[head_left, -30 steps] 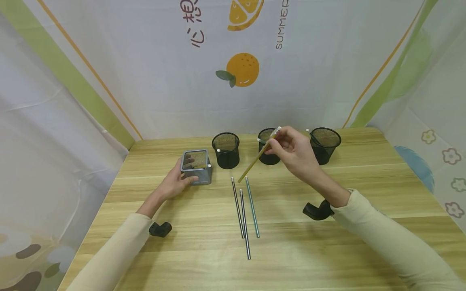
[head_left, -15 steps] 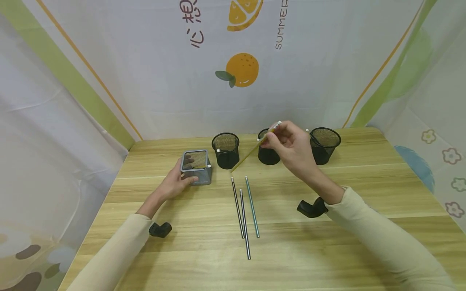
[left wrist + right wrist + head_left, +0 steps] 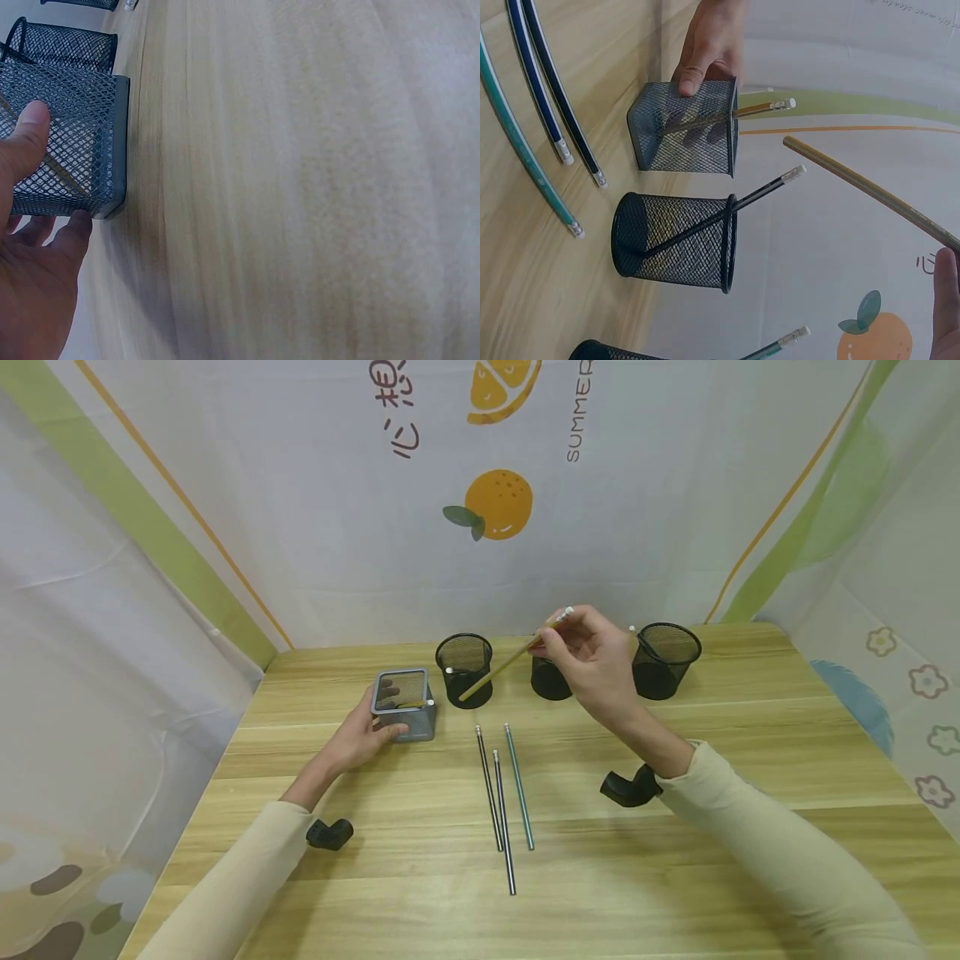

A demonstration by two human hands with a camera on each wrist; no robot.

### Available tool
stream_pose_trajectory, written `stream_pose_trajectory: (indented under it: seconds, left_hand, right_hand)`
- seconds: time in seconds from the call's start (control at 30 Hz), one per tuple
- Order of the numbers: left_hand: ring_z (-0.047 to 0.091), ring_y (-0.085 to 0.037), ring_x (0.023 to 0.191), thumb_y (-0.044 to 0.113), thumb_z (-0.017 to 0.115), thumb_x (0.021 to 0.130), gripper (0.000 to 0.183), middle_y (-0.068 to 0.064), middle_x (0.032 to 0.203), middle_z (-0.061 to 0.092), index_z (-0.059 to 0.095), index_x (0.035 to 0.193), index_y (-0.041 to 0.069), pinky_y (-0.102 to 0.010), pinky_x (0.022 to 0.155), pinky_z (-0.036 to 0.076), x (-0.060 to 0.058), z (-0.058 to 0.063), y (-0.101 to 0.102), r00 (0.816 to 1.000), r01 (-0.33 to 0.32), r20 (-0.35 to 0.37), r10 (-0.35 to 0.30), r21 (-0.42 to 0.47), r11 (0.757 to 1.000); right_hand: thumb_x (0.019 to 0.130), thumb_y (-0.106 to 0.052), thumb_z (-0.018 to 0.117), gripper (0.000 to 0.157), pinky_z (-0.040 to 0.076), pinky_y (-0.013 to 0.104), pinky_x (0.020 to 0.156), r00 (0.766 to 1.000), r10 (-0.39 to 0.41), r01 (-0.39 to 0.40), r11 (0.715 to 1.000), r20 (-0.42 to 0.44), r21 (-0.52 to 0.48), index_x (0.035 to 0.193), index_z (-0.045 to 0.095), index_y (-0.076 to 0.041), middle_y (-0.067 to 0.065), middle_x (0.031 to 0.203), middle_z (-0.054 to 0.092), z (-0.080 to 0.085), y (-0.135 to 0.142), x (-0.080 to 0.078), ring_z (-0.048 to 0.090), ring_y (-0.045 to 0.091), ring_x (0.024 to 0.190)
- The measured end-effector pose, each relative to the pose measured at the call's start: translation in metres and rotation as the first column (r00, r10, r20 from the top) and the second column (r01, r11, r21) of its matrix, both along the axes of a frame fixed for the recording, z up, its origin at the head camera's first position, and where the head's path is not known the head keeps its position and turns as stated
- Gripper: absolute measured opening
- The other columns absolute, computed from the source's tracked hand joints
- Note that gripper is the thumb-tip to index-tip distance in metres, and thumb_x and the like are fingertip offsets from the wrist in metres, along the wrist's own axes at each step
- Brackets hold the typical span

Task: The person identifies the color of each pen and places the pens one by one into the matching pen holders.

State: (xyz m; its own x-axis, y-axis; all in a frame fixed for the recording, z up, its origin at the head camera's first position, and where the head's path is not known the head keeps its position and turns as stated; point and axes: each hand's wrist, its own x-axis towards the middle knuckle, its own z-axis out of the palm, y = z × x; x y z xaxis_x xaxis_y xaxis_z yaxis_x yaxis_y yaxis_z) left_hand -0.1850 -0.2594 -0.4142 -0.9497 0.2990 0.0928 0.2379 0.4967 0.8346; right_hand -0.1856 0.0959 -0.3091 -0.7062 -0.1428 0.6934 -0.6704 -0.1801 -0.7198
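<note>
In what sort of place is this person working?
Perhaps a makeshift desk nook: a wood-grain table, printed cloth hung behind it, and mesh pencil holders on top.

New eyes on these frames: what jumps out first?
Probably the gold, white-erasered pencil, pinched in the right hand and slanting above the pale wooden tabletop. Next, the square grey mesh pencil cup at left, gripped by the left hand. Behind, a bright printed orange fruit on the white backdrop.

The left hand [image 3: 358, 739] grips the square cup [image 3: 417, 725], thumb [image 3: 30, 135] across its near side. The right hand [image 3: 600, 667] hangs to the cup's right, thumb and fingers pinched; both forearms [image 3: 787, 852] reach forward.
</note>
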Motion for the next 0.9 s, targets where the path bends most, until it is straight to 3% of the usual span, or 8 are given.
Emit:
stream_pose_trajectory:
  seconds: [0.43, 0.9]
  left_hand:
    - [0.033, -0.048, 0.141, -0.003, 0.067, 0.096, 0.077, -0.033, 0.151, 0.035, 0.018, 0.155, -0.007, -0.059, 0.116, 0.028, -0.002, -0.002, 0.000, 1.000, 0.005, -0.006, -0.005, -0.010, 1.000]
    - [0.033, -0.048, 0.141, -0.003, 0.067, 0.096, 0.076, -0.034, 0.151, 0.036, 0.019, 0.155, -0.007, -0.059, 0.115, 0.029, -0.003, -0.002, -0.001, 1.000, 0.013, -0.014, -0.013, -0.008, 1.000]
  right_hand:
    - [0.095, 0.018, 0.056, 0.009, 0.061, 0.042, 0.082, 0.999, 0.049, -0.050, 0.998, -0.009, -0.024, 0.103, 0.053, 0.018, 0.019, 0.101, 0.060, -0.002, -0.017, 0.001, 0.069, 0.025, 0.091]
    - [0.093, 0.019, 0.058, 0.011, 0.062, 0.043, 0.079, 0.997, 0.066, -0.067, 0.997, -0.030, -0.023, 0.103, 0.055, 0.018, 0.027, 0.100, 0.059, -0.009, -0.033, -0.003, 0.068, 0.024, 0.090]
